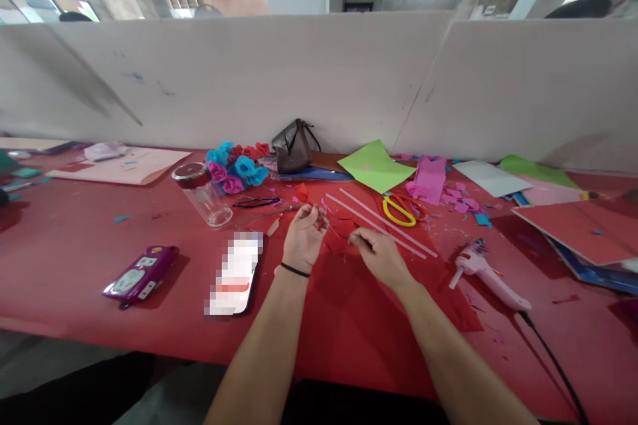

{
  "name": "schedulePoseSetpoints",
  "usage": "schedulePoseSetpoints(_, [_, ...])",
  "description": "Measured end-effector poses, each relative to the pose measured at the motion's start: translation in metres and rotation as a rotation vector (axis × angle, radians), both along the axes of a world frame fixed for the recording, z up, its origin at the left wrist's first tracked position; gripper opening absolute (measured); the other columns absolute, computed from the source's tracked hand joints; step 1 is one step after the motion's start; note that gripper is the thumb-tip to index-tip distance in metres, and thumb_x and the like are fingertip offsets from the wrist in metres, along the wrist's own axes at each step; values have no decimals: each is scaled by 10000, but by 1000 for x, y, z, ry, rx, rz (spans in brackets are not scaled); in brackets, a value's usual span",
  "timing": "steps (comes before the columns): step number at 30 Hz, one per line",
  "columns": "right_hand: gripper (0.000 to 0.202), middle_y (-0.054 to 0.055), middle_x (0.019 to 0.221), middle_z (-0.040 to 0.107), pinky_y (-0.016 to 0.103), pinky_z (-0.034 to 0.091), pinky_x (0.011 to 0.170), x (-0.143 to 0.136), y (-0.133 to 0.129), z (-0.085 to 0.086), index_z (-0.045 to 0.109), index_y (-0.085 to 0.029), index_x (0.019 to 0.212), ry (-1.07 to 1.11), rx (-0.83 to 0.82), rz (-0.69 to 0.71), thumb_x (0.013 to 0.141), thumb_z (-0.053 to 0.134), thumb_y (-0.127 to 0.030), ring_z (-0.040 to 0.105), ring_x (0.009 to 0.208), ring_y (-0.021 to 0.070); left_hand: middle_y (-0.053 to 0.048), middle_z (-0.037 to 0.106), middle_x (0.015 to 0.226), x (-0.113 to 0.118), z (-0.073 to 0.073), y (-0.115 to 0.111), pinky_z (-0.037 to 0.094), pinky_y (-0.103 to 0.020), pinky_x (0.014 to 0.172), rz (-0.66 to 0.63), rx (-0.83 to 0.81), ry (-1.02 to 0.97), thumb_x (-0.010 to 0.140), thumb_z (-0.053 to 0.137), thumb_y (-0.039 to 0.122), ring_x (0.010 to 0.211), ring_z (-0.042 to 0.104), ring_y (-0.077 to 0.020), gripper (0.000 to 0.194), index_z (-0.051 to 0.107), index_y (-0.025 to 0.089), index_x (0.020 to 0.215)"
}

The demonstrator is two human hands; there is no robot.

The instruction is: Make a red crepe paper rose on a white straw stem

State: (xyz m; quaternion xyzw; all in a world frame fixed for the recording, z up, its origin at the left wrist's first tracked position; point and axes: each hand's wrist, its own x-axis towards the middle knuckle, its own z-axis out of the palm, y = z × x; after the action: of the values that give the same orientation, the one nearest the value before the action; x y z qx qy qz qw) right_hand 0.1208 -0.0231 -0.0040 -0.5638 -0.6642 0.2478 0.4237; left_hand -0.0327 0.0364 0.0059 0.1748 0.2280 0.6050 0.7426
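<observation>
My left hand [305,236], palm turned up and a black band at the wrist, pinches a thin wire [337,233]. A small piece of red paper [301,193] shows just beyond its fingertips; whether it is joined to the wire I cannot tell. Lower and to the right, my right hand [379,252] is closed on the wire's other end. Beneath both hands lies red paper [343,319]. Two pale glue sticks [383,226] rest on it, beside yellow-handled scissors [400,211].
To the right lies a pink glue gun [491,275] with a black cord. On the left are a phone [234,272], a purple power strip [142,273] and a glass jar [212,202]. Paper flowers [236,169], a dark bag [294,149] and green paper [377,169] sit near the partition.
</observation>
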Motion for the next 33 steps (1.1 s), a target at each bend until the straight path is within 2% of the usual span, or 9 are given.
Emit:
schedulePoseSetpoints(3, [295, -13, 596, 541, 239, 351, 554, 8, 1, 4, 593, -192, 691, 128, 49, -144, 838, 486, -423, 458, 568, 127, 50, 612, 687, -3, 1, 3, 440, -208, 690, 47, -60, -10, 688, 642, 42, 670, 597, -61, 188, 516, 180, 703])
schedulePoseSetpoints(8, [292, -73, 516, 387, 230, 266, 470, 37, 8, 7, 548, -188, 704, 540, 311, -605, 793, 539, -466, 321, 469, 90, 43, 611, 702, -2, 0, 3, 433, -212, 685, 51, -86, 44, 675, 652, 61, 665, 594, -67, 182, 523, 183, 719])
schedulePoseSetpoints(12, [275, -85, 497, 392, 229, 275, 461, 54, 12, 7, 527, -189, 680, 679, 463, -760, 770, 584, -442, 331, 447, 80, 48, 598, 685, 0, 0, 2, 422, -199, 677, 111, -25, 86, 641, 682, 76, 666, 590, -61, 196, 526, 174, 709])
schedulePoseSetpoints(15, [268, -68, 513, 465, 234, 333, 493, 51, 12, 8, 544, -182, 662, 635, 438, -760, 757, 607, -424, 416, 466, 85, 48, 596, 682, 3, 0, 1, 421, -193, 663, 146, 36, 125, 614, 709, 93, 656, 588, -60, 219, 530, 172, 713])
schedulePoseSetpoints(20, [234, -68, 516, 497, 225, 351, 484, 40, 13, 8, 596, -174, 737, 792, 362, -565, 722, 643, -403, 448, 452, 81, 40, 592, 679, 9, -1, -4, 442, -225, 626, 51, 119, 159, 605, 731, 155, 618, 586, -86, 243, 534, 187, 743])
schedulePoseSetpoints(23, [248, -58, 541, 507, 239, 387, 512, 45, 14, 7, 594, -177, 754, 775, 411, -611, 744, 613, -424, 469, 475, 91, 38, 577, 668, 11, -3, -3, 405, -192, 565, 81, 163, 193, 605, 729, 138, 572, 534, -59, 225, 546, 179, 730])
schedulePoseSetpoints(26, [303, 27, 793, 630, 314, 461, 657, 52, 14, 6, 621, -181, 921, 562, 486, -774, 733, 614, -418, 577, 674, 151, 38, 563, 667, 9, -3, 1, 371, -178, 528, 177, 162, 199, 605, 725, 120, 567, 511, -50, 216, 547, 179, 712])
schedulePoseSetpoints(29, [513, 109, 1151, 610, 398, 436, 864, 53, 13, 6, 613, -194, 1084, 265, 452, -853, 622, 714, -392, 570, 1010, 247, 33, 570, 678, 7, -3, 4, 366, -178, 524, 237, 139, 178, 600, 725, 118, 579, 516, -53, 212, 550, 180, 702])
schedulePoseSetpoints(33, [334, 80, 777, 682, 373, 472, 762, 44, 9, 9, 665, -165, 866, 259, 281, -731, 795, 522, -459, 626, 771, 224, 26, 587, 675, 8, -3, 3, 377, -179, 536, 230, 131, 177, 590, 735, 121, 592, 528, -60, 208, 567, 177, 700])
